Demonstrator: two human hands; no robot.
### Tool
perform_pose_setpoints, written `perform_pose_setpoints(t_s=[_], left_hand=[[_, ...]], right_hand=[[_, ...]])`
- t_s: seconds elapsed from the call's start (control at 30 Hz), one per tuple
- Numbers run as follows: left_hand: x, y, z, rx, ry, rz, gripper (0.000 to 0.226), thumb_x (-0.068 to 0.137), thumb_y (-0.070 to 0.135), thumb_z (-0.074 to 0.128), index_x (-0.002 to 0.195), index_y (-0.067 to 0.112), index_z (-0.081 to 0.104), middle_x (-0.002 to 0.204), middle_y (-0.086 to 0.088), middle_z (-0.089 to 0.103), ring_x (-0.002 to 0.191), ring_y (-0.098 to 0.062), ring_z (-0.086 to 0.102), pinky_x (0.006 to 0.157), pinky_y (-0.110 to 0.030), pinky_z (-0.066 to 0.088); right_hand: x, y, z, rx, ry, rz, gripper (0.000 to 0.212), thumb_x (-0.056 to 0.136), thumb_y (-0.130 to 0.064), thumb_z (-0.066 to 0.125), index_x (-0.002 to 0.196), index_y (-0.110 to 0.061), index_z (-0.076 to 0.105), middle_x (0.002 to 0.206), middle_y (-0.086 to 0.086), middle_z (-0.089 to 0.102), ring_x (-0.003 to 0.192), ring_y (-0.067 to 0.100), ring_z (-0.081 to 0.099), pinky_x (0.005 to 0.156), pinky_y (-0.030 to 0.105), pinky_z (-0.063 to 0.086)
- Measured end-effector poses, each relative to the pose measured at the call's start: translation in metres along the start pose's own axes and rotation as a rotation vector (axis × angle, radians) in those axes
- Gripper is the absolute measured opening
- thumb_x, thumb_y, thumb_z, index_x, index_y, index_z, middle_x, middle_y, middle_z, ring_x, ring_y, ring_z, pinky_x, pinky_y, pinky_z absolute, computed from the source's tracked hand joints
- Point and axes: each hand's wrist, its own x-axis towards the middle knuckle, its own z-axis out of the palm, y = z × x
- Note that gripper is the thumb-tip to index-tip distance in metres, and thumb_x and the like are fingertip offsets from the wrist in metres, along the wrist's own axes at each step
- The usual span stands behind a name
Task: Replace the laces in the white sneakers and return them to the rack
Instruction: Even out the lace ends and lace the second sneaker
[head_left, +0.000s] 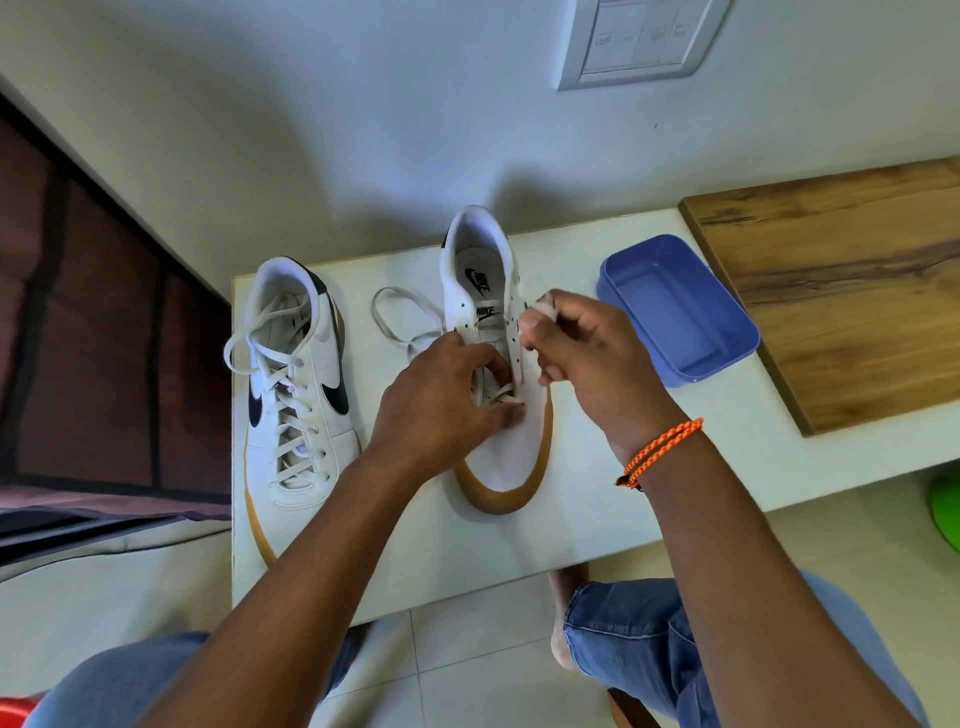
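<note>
Sneakers, two, white leather with black swoosh marks and tan gum soles, stand on the white counter (467, 551), toes toward the person. The laced sneaker (296, 384) is at the left side of the counter, its white flat lace threaded through all visible eyelets, loose loops lying at the collar. The partly laced sneaker (498, 364) stands just to its right, near the counter's middle, with its upper eyelets open and bare.

The left hand (441, 400) rests on the mid-section of the partly laced sneaker, fingers curled and pinching the white lace (400, 317) where it crosses the lower eyelets. A loose loop of that lace lies on the counter between the two sneakers. The right hand (587, 364) is raised beside the sneaker's right eyelet row, fingers closed together on a lace end near the thumb; the tip itself is mostly hidden by the fingers. An orange braided wristband (660, 449) circles the right wrist.

A blue rectangular plastic tub (675, 312) sits on the counter to the right of the sneakers, apart from them. A brown wood-grain board (841, 291) lies at the counter's far right. A white switch panel (639, 41) is mounted on the wall behind. Blue denim covers both knees at the bottom of the view.
</note>
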Motion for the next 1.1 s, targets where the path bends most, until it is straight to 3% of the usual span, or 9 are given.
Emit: perform_pose_setpoints(t_s=[0.2,0.3,0.37,0.47,0.6,0.77,0.83,0.93,1.1], left_hand=[[0.000,-0.001,0.000,0.013,-0.016,-0.010,0.046,0.081,0.061,0.083,0.119,0.037,0.070,0.108,0.010,0.055,0.097,-0.013,0.055,0.082,-0.034,0.056],[0.000,-0.001,-0.001,0.013,-0.004,0.002,0.045,0.080,0.060,0.084,0.117,0.037,0.070,0.109,0.011,0.056,0.098,-0.013,0.056,0.082,-0.034,0.056],[0.000,-0.001,-0.001,0.006,0.012,0.017,0.043,0.080,0.059,0.084,0.115,0.036,0.071,0.106,0.012,0.059,0.097,-0.013,0.058,0.080,-0.035,0.056],[-0.001,-0.002,0.001,0.014,0.047,0.042,0.041,0.079,0.057,0.084,0.111,0.035,0.070,0.098,0.011,0.057,0.093,-0.016,0.057,0.075,-0.036,0.053],[-0.001,-0.002,0.001,0.021,0.063,0.046,0.039,0.077,0.058,0.085,0.105,0.037,0.066,0.103,0.011,0.059,0.098,-0.017,0.055,0.077,-0.036,0.052],[-0.001,-0.002,0.000,0.029,0.047,0.040,0.041,0.077,0.059,0.085,0.106,0.039,0.065,0.108,0.012,0.062,0.102,-0.017,0.057,0.081,-0.038,0.055],[-0.001,-0.001,-0.001,0.042,0.041,0.033,0.043,0.078,0.059,0.085,0.109,0.039,0.065,0.111,0.010,0.063,0.104,-0.017,0.058,0.083,-0.040,0.057],[0.000,-0.001,-0.001,0.058,0.021,0.011,0.049,0.078,0.061,0.085,0.116,0.037,0.066,0.116,0.010,0.065,0.107,-0.017,0.060,0.085,-0.043,0.060],[-0.001,0.000,-0.003,0.070,0.003,0.003,0.046,0.079,0.062,0.085,0.114,0.038,0.065,0.112,0.010,0.062,0.104,-0.016,0.055,0.080,-0.034,0.054]], right_hand=[[0.000,-0.017,-0.003,0.595,0.102,-0.017,0.016,0.107,-0.016,0.057,0.093,-0.008,0.062,0.075,0.000,0.055,0.064,0.017,0.041,0.065,0.033,0.048],[0.002,-0.002,-0.005,0.028,0.268,-0.025,0.027,0.104,-0.029,0.064,0.090,-0.006,0.060,0.069,0.014,0.051,0.061,0.022,0.045,0.059,0.036,0.048],[0.000,0.010,0.000,-0.414,0.203,0.011,0.032,0.099,-0.045,0.066,0.090,-0.016,0.060,0.067,0.001,0.054,0.060,0.015,0.050,0.056,0.031,0.042],[-0.005,0.021,0.009,-0.599,-0.022,0.161,0.033,0.097,-0.055,0.065,0.087,-0.025,0.055,0.075,-0.005,0.060,0.070,0.016,0.059,0.059,0.030,0.043],[-0.004,0.028,0.011,-0.677,-0.063,0.100,0.012,0.105,-0.033,0.061,0.100,-0.022,0.065,0.086,0.000,0.068,0.080,0.022,0.064,0.068,0.032,0.051],[0.000,0.023,0.004,-0.570,-0.036,0.068,0.020,0.103,-0.021,0.062,0.085,-0.013,0.064,0.070,-0.002,0.058,0.065,0.015,0.051,0.056,0.018,0.039],[0.002,0.018,0.004,-0.427,0.010,0.041,0.025,0.101,-0.017,0.065,0.077,-0.012,0.061,0.064,-0.006,0.053,0.062,0.014,0.045,0.058,0.023,0.039],[0.003,0.005,0.003,-0.176,0.039,-0.018,0.033,0.102,-0.011,0.065,0.071,-0.020,0.056,0.059,-0.013,0.047,0.058,0.007,0.039,0.054,0.016,0.035],[0.000,-0.010,-0.004,0.292,0.103,-0.106,0.024,0.103,-0.008,0.059,0.094,0.013,0.055,0.071,0.023,0.040,0.063,0.031,0.029,0.054,0.034,0.031]])
